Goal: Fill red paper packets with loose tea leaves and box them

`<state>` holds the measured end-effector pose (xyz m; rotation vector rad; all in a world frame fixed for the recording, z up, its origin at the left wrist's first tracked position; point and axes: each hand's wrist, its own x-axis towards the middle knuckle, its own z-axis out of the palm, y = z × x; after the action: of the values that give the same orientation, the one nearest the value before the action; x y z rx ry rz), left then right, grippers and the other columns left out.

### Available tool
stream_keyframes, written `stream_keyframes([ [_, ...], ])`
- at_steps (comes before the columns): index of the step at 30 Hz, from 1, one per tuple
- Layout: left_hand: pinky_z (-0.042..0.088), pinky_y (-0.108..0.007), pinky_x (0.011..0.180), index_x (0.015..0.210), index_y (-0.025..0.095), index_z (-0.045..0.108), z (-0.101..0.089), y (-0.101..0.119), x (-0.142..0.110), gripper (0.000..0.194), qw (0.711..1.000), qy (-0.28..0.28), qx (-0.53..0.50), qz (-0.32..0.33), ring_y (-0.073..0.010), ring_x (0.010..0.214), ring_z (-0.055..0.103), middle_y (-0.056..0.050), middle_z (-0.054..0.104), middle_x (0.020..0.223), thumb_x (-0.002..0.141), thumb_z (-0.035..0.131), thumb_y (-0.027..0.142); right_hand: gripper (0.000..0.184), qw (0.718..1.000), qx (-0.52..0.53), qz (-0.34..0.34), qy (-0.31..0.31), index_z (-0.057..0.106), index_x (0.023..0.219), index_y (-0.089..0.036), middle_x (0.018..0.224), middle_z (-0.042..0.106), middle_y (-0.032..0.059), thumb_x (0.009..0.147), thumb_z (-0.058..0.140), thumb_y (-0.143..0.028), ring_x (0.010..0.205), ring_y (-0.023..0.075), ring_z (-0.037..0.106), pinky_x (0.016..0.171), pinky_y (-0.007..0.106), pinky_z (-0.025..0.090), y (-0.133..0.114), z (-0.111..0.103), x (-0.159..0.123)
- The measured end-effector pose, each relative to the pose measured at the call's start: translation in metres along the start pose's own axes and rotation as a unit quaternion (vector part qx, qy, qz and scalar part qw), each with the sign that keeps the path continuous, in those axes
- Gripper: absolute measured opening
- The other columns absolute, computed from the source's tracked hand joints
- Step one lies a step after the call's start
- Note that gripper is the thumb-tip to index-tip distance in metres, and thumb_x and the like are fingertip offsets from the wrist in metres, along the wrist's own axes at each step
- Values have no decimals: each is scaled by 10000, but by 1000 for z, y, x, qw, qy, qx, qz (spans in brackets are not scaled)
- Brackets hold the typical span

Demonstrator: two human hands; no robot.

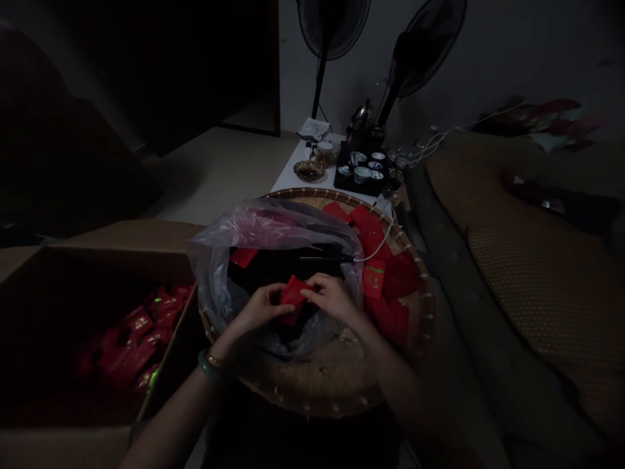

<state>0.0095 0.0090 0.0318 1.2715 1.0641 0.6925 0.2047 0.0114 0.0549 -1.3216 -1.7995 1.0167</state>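
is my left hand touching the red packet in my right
Touching. The head view shows your left hand pinching the left side of the red packet, with no gap visible.

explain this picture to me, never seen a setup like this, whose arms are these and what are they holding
There is no machine here: these are a person's own bare arms. The single picture comes from a camera worn on their head, looking forward and down. The left hand and right hand share a grip on a small red packet. Below them is a round woven tray, carrying an open clear plastic bag with dark contents too dim to make out, and loose red packets on the right. To the left, a cardboard box holds more red packets. Beyond the tray, a white table bears small cups.
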Motion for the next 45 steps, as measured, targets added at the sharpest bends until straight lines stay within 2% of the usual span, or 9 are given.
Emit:
stream_keyframes([
  [5,454,-225,608,899,116,647,3,1,-3,405,997,-64,-19,-43,-112,596,576,20,667,691,534,784,223,164,994,96,48,-5,603,694,-174,649,611,-10,737,625,-331,516,118,607,467,199,426,10,-4,3],
  [10,420,-217,523,765,109,661,-4,-5,-7,245,991,-88,65,-72,-107,498,543,25,609,536,578,752,238,250,989,124,73,33,576,666,-186,511,575,-30,706,648,-422,447,133,572,439,216,407,12,-27,6],
  [14,474,-244,630,1011,136,632,-3,-3,-7,462,995,-63,69,-35,-145,671,617,-28,696,784,575,759,223,252,991,112,61,41,584,681,-181,571,591,-22,695,651,-423,456,127,558,444,226,404,8,-42,8],
  [17,466,-287,816,1143,169,583,0,6,-6,602,998,-42,25,28,-191,934,608,-66,662,1087,577,772,245,199,997,75,31,-10,606,713,-176,643,614,-14,725,629,-374,497,115,561,483,224,417,6,-37,7],
  [22,461,-246,655,870,124,707,5,8,-5,260,996,-70,46,-18,-170,690,620,-20,703,766,661,697,279,175,1000,-14,-12,-5,640,720,-177,678,622,-6,748,634,-350,603,122,552,564,232,412,7,-20,6],
  [31,416,-207,519,751,122,705,9,1,-4,207,992,-107,19,-66,-127,524,570,-13,669,609,617,736,276,192,997,53,-27,53,679,692,-165,702,621,28,786,612,-318,661,131,563,609,239,422,13,1,10],
  [36,468,-265,714,991,141,667,11,4,1,432,994,-79,-72,-31,-164,752,632,-43,706,862,603,768,299,137,999,43,-21,9,693,690,-169,697,631,17,734,662,-295,650,129,566,608,238,415,11,7,11],
  [42,420,-221,575,699,119,695,11,6,8,410,990,33,-117,-73,-114,553,565,1,671,615,529,776,484,355,987,151,49,31,649,993,-187,725,650,-10,662,696,-307,641,118,581,608,229,456,20,17,16],
  [45,403,-211,539,663,126,686,12,6,8,408,984,74,-137,-87,-102,513,545,11,660,581,508,784,491,273,975,196,100,10,659,820,-161,665,640,-5,649,684,-373,532,102,550,496,209,441,28,20,15],
])
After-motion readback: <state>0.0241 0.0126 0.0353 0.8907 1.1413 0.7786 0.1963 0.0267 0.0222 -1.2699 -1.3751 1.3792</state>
